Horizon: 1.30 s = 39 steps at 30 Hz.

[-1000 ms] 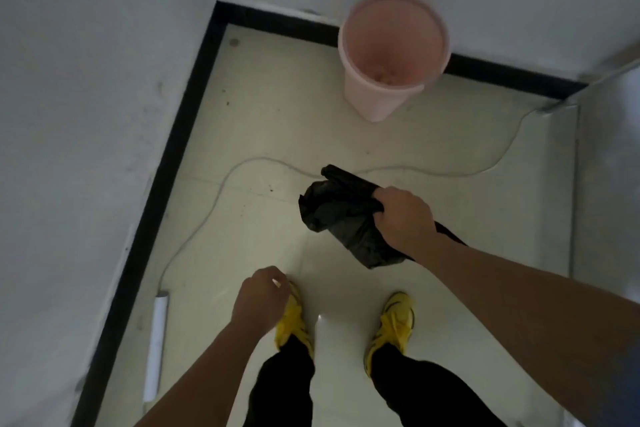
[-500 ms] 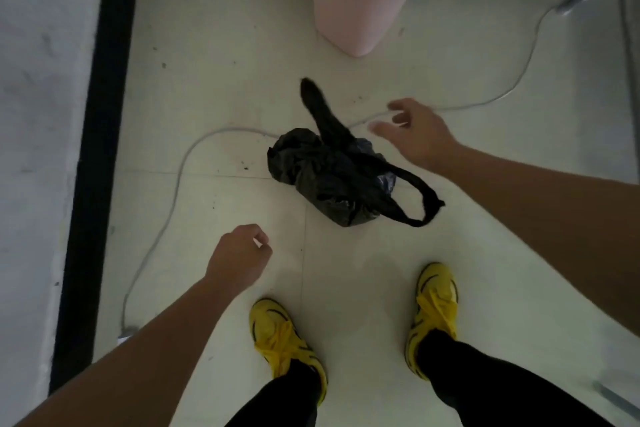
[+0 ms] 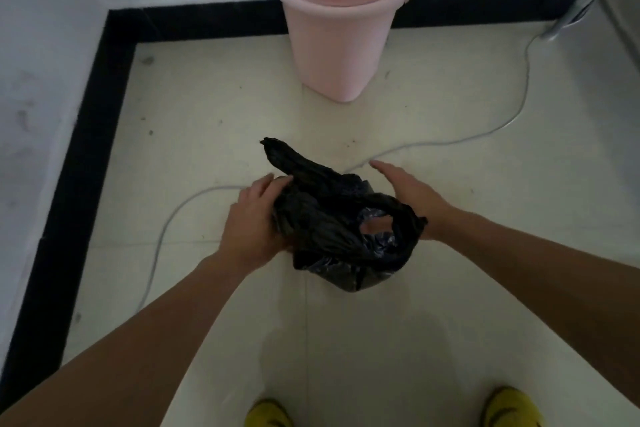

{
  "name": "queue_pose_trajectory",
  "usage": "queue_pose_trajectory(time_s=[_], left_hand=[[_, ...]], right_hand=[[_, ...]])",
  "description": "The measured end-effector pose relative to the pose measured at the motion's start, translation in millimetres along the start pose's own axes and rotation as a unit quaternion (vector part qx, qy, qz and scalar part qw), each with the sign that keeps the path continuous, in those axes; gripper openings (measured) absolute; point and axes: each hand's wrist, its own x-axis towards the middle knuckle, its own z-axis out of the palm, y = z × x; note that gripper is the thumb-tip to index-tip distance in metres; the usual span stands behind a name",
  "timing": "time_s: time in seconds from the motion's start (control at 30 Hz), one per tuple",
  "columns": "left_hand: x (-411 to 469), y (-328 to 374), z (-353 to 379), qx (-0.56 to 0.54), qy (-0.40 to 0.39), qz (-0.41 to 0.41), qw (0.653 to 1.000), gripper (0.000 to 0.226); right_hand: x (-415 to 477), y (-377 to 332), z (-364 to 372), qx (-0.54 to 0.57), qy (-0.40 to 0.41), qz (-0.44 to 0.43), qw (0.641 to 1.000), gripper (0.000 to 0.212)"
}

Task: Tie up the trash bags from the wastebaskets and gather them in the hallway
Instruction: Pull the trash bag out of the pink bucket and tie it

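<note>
A small black trash bag [image 3: 332,229] rests on the pale floor in front of me, one handle strip sticking up toward the far left and a looped handle at its right. My left hand [image 3: 252,222] presses against the bag's left side, fingers curled on the plastic. On the far right side of the bag my right hand [image 3: 412,194] is open with fingers stretched flat, its wrist behind the looped handle. A pink wastebasket [image 3: 341,21] stands without a liner against the back wall, beyond the bag.
White walls with a black baseboard [image 3: 86,135] close the corner at left and back. A thin grey cable [image 3: 519,107] snakes across the floor behind the bag toward a metal leg [image 3: 571,14] at the right. My yellow shoes [image 3: 270,414] show at the bottom edge.
My right hand dropped the bag onto the floor one second ago. Both hands have since come down to it, the left one reaching its side.
</note>
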Motion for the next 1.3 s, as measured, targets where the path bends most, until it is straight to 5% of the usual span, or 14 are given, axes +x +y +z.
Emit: queue_pose_trajectory(time_s=[0.07, 0.1, 0.17, 0.23, 0.43, 0.6, 0.67, 0.73, 0.83, 0.9, 1.0, 1.1, 1.2, 1.3], left_hand=[[19.0, -0.6, 5.5, -0.017, 0.038, 0.004, 0.999, 0.052], [25.6, -0.6, 6.4, -0.050, 0.062, -0.019, 0.997, 0.040], [36.1, -4.6, 7.2, -0.113, 0.105, -0.071, 0.986, 0.033], [44.4, -8.4, 5.4, -0.170, 0.155, -0.102, 0.968, 0.037], [52.4, 1.9, -0.8, -0.495, 0.221, -0.192, 0.818, 0.006], [45.2, 13.7, 4.7, -0.611, 0.148, -0.250, 0.737, 0.033], [42.6, 18.0, 5.6, -0.615, 0.147, -0.262, 0.729, 0.038], [43.7, 19.8, 8.9, -0.612, 0.155, -0.264, 0.729, 0.038], [46.3, 25.2, 9.8, -0.621, 0.141, -0.263, 0.725, 0.041], [43.5, 31.3, 7.7, -0.652, 0.088, -0.239, 0.715, 0.046], [34.8, 33.1, 8.0, -0.681, 0.030, -0.182, 0.709, 0.056], [33.2, 25.8, 14.8, -0.640, 0.053, -0.158, 0.750, 0.070], [36.8, 26.9, 24.8, -0.562, 0.168, -0.191, 0.787, 0.041], [37.0, 36.6, 23.3, -0.571, 0.216, -0.193, 0.768, 0.018]], right_hand=[[19.8, 1.0, 10.6, 0.079, -0.026, -0.014, 0.996, 0.120], [29.6, 4.7, 15.6, 0.129, -0.024, -0.022, 0.991, 0.107], [46.7, 11.4, 21.3, 0.154, 0.017, -0.015, 0.988, 0.047], [62.5, 15.8, 19.5, 0.165, 0.072, 0.018, 0.984, 0.023], [71.0, 10.7, -1.2, 0.292, 0.248, 0.046, 0.923, 0.018], [47.0, 8.8, -15.8, 0.373, 0.350, 0.081, 0.855, 0.029], [33.0, 3.9, -11.0, 0.383, 0.317, 0.034, 0.867, 0.043], [24.4, 4.7, 1.4, 0.366, 0.251, -0.011, 0.896, 0.089], [21.7, 10.7, 18.9, 0.137, 0.207, -0.045, 0.968, 0.131], [25.1, 11.1, 19.4, 0.015, 0.228, -0.030, 0.973, 0.106], [30.3, 12.9, 11.1, 0.126, 0.301, 0.029, 0.945, 0.024], [28.5, 21.1, 4.4, 0.376, 0.252, 0.117, 0.884, 0.019], [29.6, 22.4, 3.3, 0.431, 0.270, 0.130, 0.851, 0.017], [31.9, 20.2, 1.4, 0.447, 0.298, 0.089, 0.839, 0.017]])
